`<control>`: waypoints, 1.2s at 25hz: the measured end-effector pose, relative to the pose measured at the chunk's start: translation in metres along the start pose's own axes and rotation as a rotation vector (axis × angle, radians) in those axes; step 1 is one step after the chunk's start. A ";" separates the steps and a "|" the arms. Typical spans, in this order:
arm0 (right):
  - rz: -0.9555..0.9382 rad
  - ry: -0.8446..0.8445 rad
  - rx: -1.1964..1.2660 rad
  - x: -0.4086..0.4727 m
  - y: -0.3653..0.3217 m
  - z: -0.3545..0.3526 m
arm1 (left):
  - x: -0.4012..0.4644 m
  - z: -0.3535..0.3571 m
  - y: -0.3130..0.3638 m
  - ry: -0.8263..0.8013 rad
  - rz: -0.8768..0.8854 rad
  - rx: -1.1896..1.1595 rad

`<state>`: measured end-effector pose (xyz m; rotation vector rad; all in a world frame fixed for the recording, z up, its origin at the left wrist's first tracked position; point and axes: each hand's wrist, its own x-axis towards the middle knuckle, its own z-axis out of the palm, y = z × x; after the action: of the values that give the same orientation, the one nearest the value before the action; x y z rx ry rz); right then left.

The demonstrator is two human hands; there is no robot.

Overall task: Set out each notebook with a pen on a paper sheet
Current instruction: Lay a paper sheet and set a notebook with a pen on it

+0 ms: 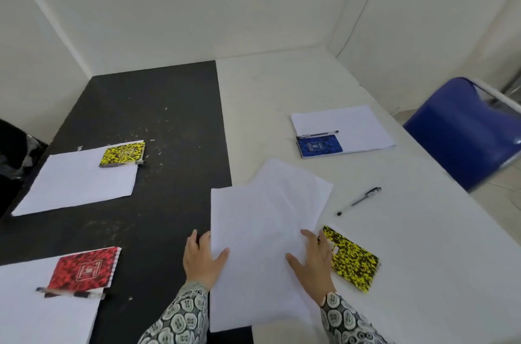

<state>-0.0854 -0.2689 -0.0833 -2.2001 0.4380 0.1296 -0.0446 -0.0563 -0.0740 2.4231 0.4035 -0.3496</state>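
My left hand (201, 260) grips the left edge of a white paper sheet (253, 245) in front of me, thumb on top. My right hand (313, 262) presses flat on that sheet's right side, fingers spread. A second sheet (293, 188) lies askew under it. Right of my right hand lies a yellow-black notebook (355, 259) on the bare white table. A loose black pen (359, 200) lies further back. Three sheets hold sets: blue notebook (320, 145) with pen (317, 134), far yellow notebook (123, 154), red notebook (86, 267) with pen (70, 293).
The table is half black (158, 118), half white (282, 84), set in a white-walled corner. A blue chair (465, 132) stands at the right edge. A dark bag (17, 152) sits at the far left.
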 end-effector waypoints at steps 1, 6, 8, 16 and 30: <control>0.015 0.025 0.077 0.003 -0.004 -0.003 | 0.004 -0.001 0.004 -0.011 0.053 -0.074; 0.272 0.014 0.523 0.015 -0.021 -0.022 | 0.026 -0.014 0.037 -0.157 0.028 -0.371; 0.315 -0.008 0.513 0.016 -0.022 -0.020 | 0.032 -0.019 0.042 -0.151 -0.020 -0.427; 0.264 0.032 0.149 0.008 -0.028 0.009 | 0.038 -0.035 0.027 -0.204 -0.022 -0.103; 0.070 0.316 0.505 0.018 -0.066 -0.003 | 0.024 -0.049 0.036 -0.029 0.289 -0.350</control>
<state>-0.0458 -0.2389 -0.0369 -1.7080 0.6446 -0.2704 -0.0024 -0.0469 -0.0249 2.0911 0.0868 -0.1690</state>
